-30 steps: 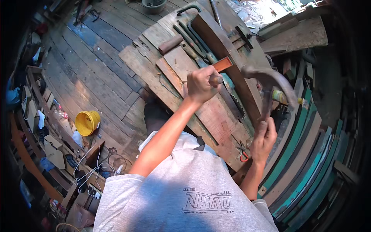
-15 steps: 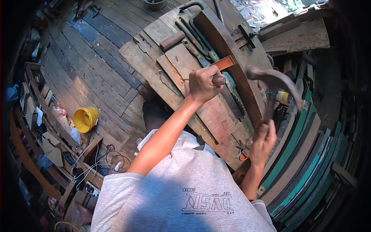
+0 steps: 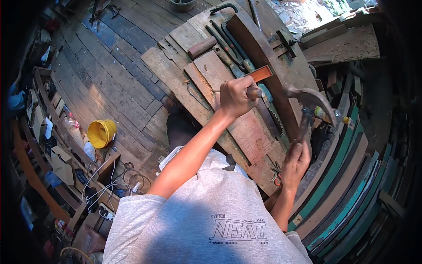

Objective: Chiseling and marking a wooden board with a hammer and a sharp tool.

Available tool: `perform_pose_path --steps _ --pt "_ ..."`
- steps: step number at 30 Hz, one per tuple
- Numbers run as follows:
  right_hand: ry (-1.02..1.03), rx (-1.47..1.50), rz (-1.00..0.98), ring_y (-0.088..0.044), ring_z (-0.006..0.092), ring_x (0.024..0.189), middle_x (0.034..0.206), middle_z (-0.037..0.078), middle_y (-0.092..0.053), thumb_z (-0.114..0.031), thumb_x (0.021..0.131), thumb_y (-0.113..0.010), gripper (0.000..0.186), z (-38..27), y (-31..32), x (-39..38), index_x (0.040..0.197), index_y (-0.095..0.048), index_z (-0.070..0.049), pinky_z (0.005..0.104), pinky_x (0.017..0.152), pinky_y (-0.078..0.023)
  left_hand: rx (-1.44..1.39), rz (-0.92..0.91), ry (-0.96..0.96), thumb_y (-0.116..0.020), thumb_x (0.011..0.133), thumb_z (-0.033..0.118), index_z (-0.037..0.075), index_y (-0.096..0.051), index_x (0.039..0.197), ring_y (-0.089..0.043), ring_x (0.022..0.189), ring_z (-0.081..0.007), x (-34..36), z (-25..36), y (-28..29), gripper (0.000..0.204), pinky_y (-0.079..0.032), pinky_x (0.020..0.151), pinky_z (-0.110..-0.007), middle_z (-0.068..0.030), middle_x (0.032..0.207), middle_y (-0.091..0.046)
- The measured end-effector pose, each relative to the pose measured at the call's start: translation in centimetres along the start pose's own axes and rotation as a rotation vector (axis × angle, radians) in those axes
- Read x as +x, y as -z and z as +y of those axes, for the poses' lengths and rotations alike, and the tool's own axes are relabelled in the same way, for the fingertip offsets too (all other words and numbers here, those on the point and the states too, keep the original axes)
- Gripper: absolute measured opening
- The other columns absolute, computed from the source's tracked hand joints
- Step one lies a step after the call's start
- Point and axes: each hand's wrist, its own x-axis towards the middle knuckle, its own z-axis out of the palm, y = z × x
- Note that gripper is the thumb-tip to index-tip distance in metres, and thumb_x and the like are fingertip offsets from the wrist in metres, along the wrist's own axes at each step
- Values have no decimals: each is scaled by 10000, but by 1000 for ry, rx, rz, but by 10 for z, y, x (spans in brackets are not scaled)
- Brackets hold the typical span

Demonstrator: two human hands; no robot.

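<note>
My left hand (image 3: 236, 97) is wrapped round a tool with a rounded wooden handle end (image 3: 254, 92), above a plank (image 3: 244, 141) on the workbench (image 3: 158, 66). An orange bar-like piece (image 3: 263, 73) sticks out beyond that fist; whether I grip it too is unclear. My right hand (image 3: 295, 163) grips a hammer (image 3: 310, 97) by its shaft, the curved head raised beside a long dark board (image 3: 277, 77). A toothed saw blade (image 3: 274, 123) lies between them, and red-handled scissors or pliers (image 3: 277, 178) rest near my right wrist.
Hand tools (image 3: 222, 55) lie at the bench's back. Stacked green and brown planks (image 3: 334, 198) stand at right, a particleboard sheet (image 3: 343, 44) behind. At left are a yellow bucket (image 3: 101, 133), tangled cables (image 3: 110, 189) and scrap wood on the plank floor (image 3: 105, 75).
The view has shifted slightly, moving the bench rightward in frame. Against the bench, my right hand and hammer have come a little left; my left fist has stayed about where it was.
</note>
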Motion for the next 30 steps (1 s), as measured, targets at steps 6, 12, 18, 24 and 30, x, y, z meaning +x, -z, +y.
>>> perform_pose_path --steps 6,12,18,24,30 --pt "-64 51 19 -371 34 585 670 -56 -423 -313 1129 -520 359 6 -1 0 901 -549 -37 247 509 -280 213 -271 10 -797 770 219 90 -654 773 -719 719 -356 1 -1 -15 192 -539 617 -473 -138 737 -702" --pt "-140 10 -39 -371 50 625 681 -37 -424 -283 1118 -541 368 41 -1 -19 874 -571 -9 272 543 -285 399 -730 -47 -834 781 309 76 -686 806 -726 772 -385 -22 -2 -17 278 -558 678 -497 -166 760 -713" --pt "-183 -50 -42 -436 112 676 694 21 -473 -288 1107 -539 378 57 -6 -22 889 -597 16 328 603 -367 358 -896 -208 -757 723 170 96 -639 748 -705 712 -369 -28 5 21 141 -544 630 -477 -150 710 -685" --pt "-298 110 -95 -492 117 702 718 24 -536 -313 1110 -517 391 60 -25 -24 913 -620 8 326 655 -426 -103 -166 -119 -678 856 40 82 -506 657 -511 501 -150 -17 5 70 266 -384 494 -306 -24 561 -482" --pt "-295 175 -152 -511 151 711 722 74 -546 -357 1106 -519 424 108 -66 -27 958 -637 23 354 682 -447 -319 257 236 -619 967 50 94 -453 701 -397 537 -64 20 -2 116 317 -319 510 -268 13 585 -448"
